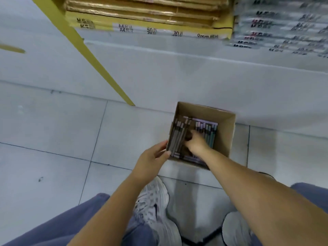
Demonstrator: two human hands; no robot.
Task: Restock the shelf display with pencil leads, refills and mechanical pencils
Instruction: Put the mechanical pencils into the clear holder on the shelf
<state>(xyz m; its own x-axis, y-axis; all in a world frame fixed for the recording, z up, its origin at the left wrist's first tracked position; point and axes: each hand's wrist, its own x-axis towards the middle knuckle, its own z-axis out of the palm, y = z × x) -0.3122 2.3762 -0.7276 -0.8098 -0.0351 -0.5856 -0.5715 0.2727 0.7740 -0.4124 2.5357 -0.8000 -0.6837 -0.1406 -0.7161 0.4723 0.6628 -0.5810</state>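
An open cardboard box [226,132] stands on the floor against the shelf base. Inside lie rows of mechanical pencils [206,132] in grey, pink and teal, packed side by side. My left hand [152,158] holds the box's near left edge, thumb and fingers round the wall. My right hand [196,142] reaches down into the box among the pencils, fingers curled over them; what the fingertips hold is hidden by blur and the hand itself.
The white shelf base [195,77] runs behind the box. Above it lie stacks of gold-wrapped paper packs [142,13] and clear packaged goods [284,27]. A yellow strut [92,55] slants down to the tiled floor [44,130]. My shoes [156,201] stand close below.
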